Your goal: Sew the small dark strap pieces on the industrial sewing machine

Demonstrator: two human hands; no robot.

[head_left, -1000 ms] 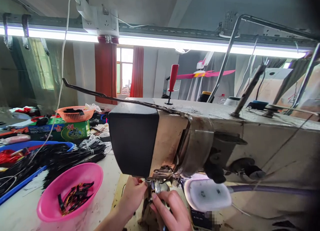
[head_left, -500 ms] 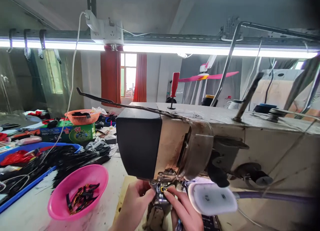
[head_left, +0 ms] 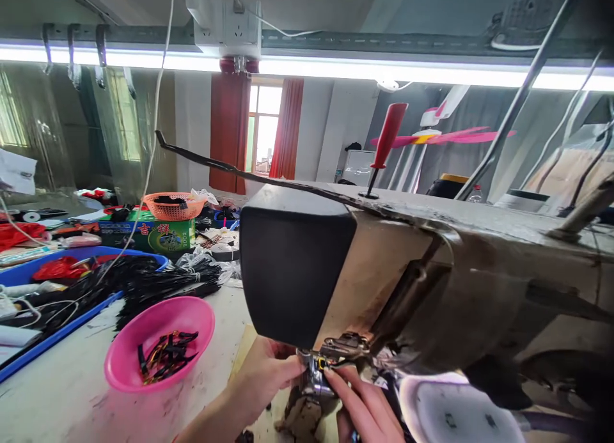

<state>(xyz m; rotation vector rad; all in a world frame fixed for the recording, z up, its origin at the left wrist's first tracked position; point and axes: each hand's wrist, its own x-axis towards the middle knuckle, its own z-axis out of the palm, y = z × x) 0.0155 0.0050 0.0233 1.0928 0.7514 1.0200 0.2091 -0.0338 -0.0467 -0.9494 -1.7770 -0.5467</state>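
Both hands are at the needle area of an industrial sewing machine [head_left: 297, 277], low in the head view. My left hand [head_left: 261, 379] comes in from the left, thumb and fingers closed beside the presser foot; what they pinch is hidden. From the right, my right hand [head_left: 364, 408] presses its fingertips on a small black-and-yellow strip [head_left: 322, 364] at the foot. Left of my hands stands a pink bowl [head_left: 115, 366] with several short black strips [head_left: 170, 355] bearing yellow-orange bits.
A blue tray [head_left: 62, 334] and a bundle of black cords [head_left: 177, 283] lie on the left. Behind them an orange basket [head_left: 175, 206] sits on a green box [head_left: 167, 235]. A red screwdriver [head_left: 389, 136] stands on the machine top; a white lamp [head_left: 460, 408] glows below right.
The head view has moved closer to the machine, so the machine looks larger and the bowl sits slightly right and higher. Both hands stay at the presser foot with the small strip.
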